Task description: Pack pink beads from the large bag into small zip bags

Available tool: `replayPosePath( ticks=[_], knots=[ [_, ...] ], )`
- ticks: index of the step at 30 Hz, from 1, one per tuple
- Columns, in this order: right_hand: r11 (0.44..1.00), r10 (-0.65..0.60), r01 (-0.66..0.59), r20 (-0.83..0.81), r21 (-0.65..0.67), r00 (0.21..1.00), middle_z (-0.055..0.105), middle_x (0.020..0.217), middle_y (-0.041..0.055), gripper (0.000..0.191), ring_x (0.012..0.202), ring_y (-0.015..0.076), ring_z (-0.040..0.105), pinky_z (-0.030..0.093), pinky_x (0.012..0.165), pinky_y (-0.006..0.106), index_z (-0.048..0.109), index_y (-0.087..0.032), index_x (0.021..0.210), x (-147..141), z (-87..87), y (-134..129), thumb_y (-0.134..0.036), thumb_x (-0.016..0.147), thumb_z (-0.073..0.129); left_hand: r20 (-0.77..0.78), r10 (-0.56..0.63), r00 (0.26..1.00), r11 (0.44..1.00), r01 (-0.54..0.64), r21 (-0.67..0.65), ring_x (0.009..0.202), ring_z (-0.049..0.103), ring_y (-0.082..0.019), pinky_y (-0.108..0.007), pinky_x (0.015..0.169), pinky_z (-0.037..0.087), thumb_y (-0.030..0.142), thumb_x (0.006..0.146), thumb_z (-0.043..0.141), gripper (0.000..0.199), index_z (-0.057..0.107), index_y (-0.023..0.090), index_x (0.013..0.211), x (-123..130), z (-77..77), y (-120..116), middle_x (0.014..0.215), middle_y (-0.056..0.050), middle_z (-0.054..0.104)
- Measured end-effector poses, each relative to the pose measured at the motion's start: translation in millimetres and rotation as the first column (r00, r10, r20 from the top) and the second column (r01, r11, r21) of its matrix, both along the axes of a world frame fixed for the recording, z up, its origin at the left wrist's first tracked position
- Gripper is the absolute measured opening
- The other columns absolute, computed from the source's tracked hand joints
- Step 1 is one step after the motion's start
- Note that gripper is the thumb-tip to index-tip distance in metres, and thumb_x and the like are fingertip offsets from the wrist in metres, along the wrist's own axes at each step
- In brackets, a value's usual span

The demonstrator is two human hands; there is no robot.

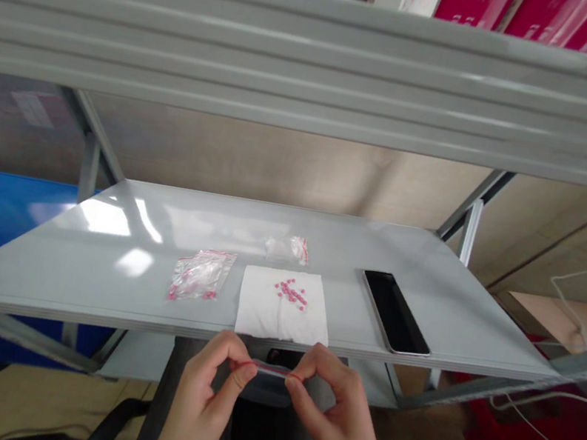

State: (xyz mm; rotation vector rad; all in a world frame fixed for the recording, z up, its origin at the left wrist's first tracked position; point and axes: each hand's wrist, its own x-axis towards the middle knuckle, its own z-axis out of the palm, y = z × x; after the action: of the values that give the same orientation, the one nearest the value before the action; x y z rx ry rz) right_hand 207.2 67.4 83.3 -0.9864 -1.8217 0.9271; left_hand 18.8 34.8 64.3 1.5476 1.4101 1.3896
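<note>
A small clear zip bag (268,388) with a red-edged top is stretched between my hands, just in front of the table's near edge. My left hand (211,394) pinches one end of the strip between thumb and forefinger. At the other end, my right hand (331,414) pinches it the same way. Beyond them a white paper napkin (260,304) lies on the table, bearing a loose cluster of small pink beads or pellets (292,293). To its left are clear zip bags (204,274) with some pink pieces inside.
Behind the napkin lies another clear bag (288,249). A black-screened phone or tablet (396,312) rests on the right of the grey table (106,294). A grey shelf beam (319,67) crosses above, with red binders (552,19) on top. White cables (550,436) hang at right.
</note>
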Motion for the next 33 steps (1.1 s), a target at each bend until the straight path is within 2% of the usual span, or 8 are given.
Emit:
replayPosePath(
  ticks=[6, 9, 12, 16, 19, 26, 30, 33],
  knots=[
    [0.996, 0.041, -0.040, -0.006, 0.076, 0.999, 0.063, 0.072, 0.0020, 0.021, 0.070, 0.0180, 0.059, 0.043, 0.064, 0.029, 0.060, -0.021, 0.074, 1, 4.2, 2, -0.024, 0.094, 0.058, -0.046, 0.015, 0.999, 0.997, -0.011, 0.074, 0.062, 0.052, -0.015, -0.023, 0.059, 0.041, 0.028, 0.094, 0.056, 0.025, 0.051, 0.022, 0.070, -6, 6.7, 1, 0.066, 0.002, 0.051],
    [0.992, 0.073, -0.074, 0.009, 0.104, 0.997, 0.063, 0.072, 0.0021, 0.020, 0.072, 0.0184, 0.058, 0.043, 0.065, 0.029, 0.059, -0.021, 0.075, 4, 6.0, 2, -0.022, 0.095, 0.057, -0.127, -0.058, 0.990, 0.994, 0.070, 0.087, 0.078, 0.059, -0.018, -0.026, 0.071, 0.047, 0.027, 0.092, 0.057, 0.004, 0.058, 0.024, 0.094, -14, 16.2, 0, 0.082, 0.000, 0.059],
    [0.988, 0.062, -0.069, 0.053, 0.139, 0.997, 0.062, 0.073, 0.0021, 0.019, 0.072, 0.0183, 0.057, 0.041, 0.065, 0.029, 0.058, -0.021, 0.076, 3, 6.0, 0, -0.019, 0.095, 0.057, -0.262, -0.141, 0.955, 0.984, 0.165, 0.074, 0.101, 0.061, -0.022, -0.032, 0.089, 0.049, 0.023, 0.089, 0.060, 0.037, 0.051, 0.027, 0.124, -16, 27.4, -1, 0.109, -0.006, 0.063],
    [0.983, 0.049, -0.065, 0.099, 0.169, 0.994, 0.062, 0.074, 0.0023, 0.018, 0.072, 0.0188, 0.057, 0.040, 0.064, 0.030, 0.057, -0.021, 0.077, -5, 5.3, -5, -0.015, 0.094, 0.055, -0.478, -0.224, 0.849, 0.963, 0.269, 0.027, 0.091, 0.061, -0.022, -0.034, 0.080, 0.049, 0.018, 0.092, 0.055, 0.009, 0.060, 0.025, 0.094, -6, 38.1, 1, 0.095, -0.004, 0.064],
    [0.981, 0.034, -0.057, 0.130, 0.183, 0.991, 0.062, 0.073, 0.0025, 0.019, 0.071, 0.0193, 0.056, 0.039, 0.062, 0.030, 0.056, -0.021, 0.076, -10, 5.3, -9, -0.012, 0.093, 0.054, -0.555, -0.174, 0.813, 0.961, 0.262, 0.083, 0.081, 0.059, -0.022, -0.034, 0.071, 0.047, 0.016, 0.092, 0.052, 0.014, 0.057, 0.023, 0.082, 0, 40.2, 1, 0.082, -0.004, 0.062],
    [0.950, 0.030, -0.099, 0.228, 0.297, 0.973, 0.063, 0.072, 0.0023, 0.020, 0.072, 0.0195, 0.053, 0.036, 0.063, 0.031, 0.055, -0.021, 0.076, -16, 2.3, -12, -0.007, 0.091, 0.053, -0.568, 0.026, 0.823, 0.950, 0.156, 0.270, 0.062, 0.052, -0.019, -0.031, 0.057, 0.038, 0.006, 0.083, 0.049, 0.028, 0.050, 0.021, 0.059, 1, 33.7, 0, 0.059, -0.002, 0.054],
    [0.937, 0.012, -0.080, 0.196, 0.341, 0.981, 0.063, 0.072, 0.0014, 0.020, 0.073, 0.0185, 0.052, 0.035, 0.064, 0.030, 0.055, -0.020, 0.078, -14, 2.2, -11, -0.006, 0.092, 0.053, -0.521, -0.021, 0.853, 0.944, 0.189, 0.271, 0.063, 0.056, -0.017, -0.029, 0.060, 0.042, 0.007, 0.084, 0.062, 0.021, 0.066, 0.022, 0.069, -7, 29.7, 0, 0.061, 0.001, 0.061],
    [0.933, 0.035, -0.109, 0.213, 0.344, 0.976, 0.062, 0.073, 0.0012, 0.019, 0.074, 0.0182, 0.052, 0.035, 0.065, 0.029, 0.056, -0.020, 0.077, -13, 3.4, -11, -0.007, 0.091, 0.054, -0.488, -0.024, 0.873, 0.940, 0.186, 0.287, 0.062, 0.057, -0.015, -0.027, 0.060, 0.042, 0.002, 0.081, 0.065, 0.026, 0.065, 0.021, 0.065, -14, 29.7, 1, 0.058, 0.004, 0.061]
  ],
)
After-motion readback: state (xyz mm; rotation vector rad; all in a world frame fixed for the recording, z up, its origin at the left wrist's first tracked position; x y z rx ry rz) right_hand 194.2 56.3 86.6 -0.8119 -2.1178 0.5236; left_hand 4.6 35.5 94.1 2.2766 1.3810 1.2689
